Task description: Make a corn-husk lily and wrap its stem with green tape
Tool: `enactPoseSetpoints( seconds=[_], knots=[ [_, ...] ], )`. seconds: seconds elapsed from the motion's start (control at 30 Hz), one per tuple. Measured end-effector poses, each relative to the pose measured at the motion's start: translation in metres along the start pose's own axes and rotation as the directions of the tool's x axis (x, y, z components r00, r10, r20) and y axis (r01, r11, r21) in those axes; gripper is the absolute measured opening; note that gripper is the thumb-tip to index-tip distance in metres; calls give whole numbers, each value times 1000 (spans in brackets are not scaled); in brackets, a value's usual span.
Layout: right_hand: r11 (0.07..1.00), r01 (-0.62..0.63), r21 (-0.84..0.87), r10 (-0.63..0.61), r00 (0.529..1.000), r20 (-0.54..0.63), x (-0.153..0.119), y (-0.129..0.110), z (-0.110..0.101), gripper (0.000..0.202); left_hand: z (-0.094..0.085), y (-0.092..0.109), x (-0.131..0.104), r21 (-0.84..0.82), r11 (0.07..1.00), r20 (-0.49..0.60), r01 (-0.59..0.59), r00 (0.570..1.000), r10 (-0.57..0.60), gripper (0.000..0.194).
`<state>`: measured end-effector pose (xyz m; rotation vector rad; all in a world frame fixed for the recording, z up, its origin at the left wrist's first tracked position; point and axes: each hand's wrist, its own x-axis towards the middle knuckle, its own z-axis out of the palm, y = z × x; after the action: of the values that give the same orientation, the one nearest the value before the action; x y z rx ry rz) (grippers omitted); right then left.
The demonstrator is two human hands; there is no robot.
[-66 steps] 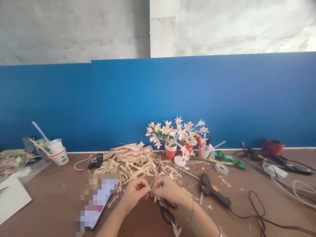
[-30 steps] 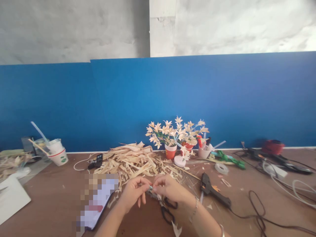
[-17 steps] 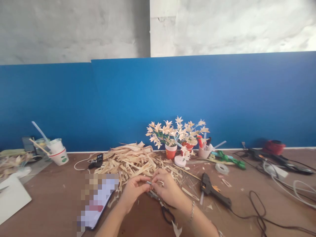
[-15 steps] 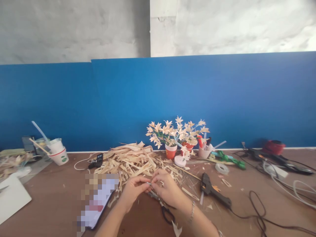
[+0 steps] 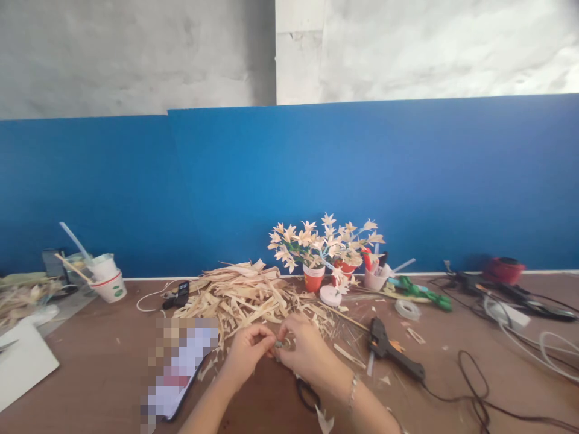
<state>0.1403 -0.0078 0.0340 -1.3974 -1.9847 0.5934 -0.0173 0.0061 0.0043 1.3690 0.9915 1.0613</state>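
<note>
My left hand [image 5: 250, 348] and my right hand [image 5: 301, 345] meet above the table, fingertips almost touching. Both are closed in a pinch around a tiny pale bluish piece [image 5: 278, 344], too small to name. Under my right wrist lies a pair of scissors [image 5: 308, 395], mostly covered, with a black handle loop showing. A heap of dry, straw-coloured husk strips [image 5: 244, 292] spreads just beyond my hands. Behind it stand flowers made of pale husk [image 5: 312, 241] in red and white cups [image 5: 313, 278].
A black glue gun [image 5: 393, 349] lies to the right, its cable trailing to the front edge. Left of my arm rests a phone [image 5: 183, 374]. Farther out are a paper cup [image 5: 108, 286], a tape roll [image 5: 408, 309], green tape [image 5: 425, 293] and a blue partition [image 5: 289, 181].
My right fingers have shifted and curled a little around the small piece, and my right hand now covers more of the scissors. My left hand stays nearly in place.
</note>
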Motion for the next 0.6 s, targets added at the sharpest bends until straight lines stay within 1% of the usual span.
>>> enactPoseSetpoints(
  seconds=[0.07, 0.17, 0.23, 0.33, 0.47, 0.5, 0.53, 0.6],
  knots=[
    [998, 25, -65, -27, 999, -35, 0, -1, 2, 9, -1, -2, 1, 6, 1000, -9, 12, 1000, -12, 16],
    [995, 83, -59, -85, 996, -32, 0, 0, 2, 10, -2, -5, 2, -2, 998, -6, 64, 998, -64, 19],
    [995, 104, -3, -104, 995, -4, 0, 2, 1, 11, -4, -6, 2, -17, 996, 5, 88, 996, -88, 21],
    [990, 99, 98, -105, 993, 61, 1, 4, 0, 12, -6, -6, 1, -42, 994, 35, 100, 995, -99, 23],
    [969, 105, 225, -136, 983, 124, 2, 9, -1, 11, -8, -4, -1, -37, 996, 80, 77, 994, -74, 21],
    [961, 78, 266, -124, 979, 161, 2, 10, -2, 9, -8, -4, -1, -34, 997, 95, 64, 994, -61, 20],
    [951, 25, 309, -96, 972, 216, 2, 12, -4, 8, -8, -3, -2, -31, 998, 111, 52, 993, -48, 20],
    [916, -125, 381, -17, 937, 348, 2, 14, -6, 8, -7, -3, -3, -29, 999, 136, 32, 990, -28, 20]
  ],
)
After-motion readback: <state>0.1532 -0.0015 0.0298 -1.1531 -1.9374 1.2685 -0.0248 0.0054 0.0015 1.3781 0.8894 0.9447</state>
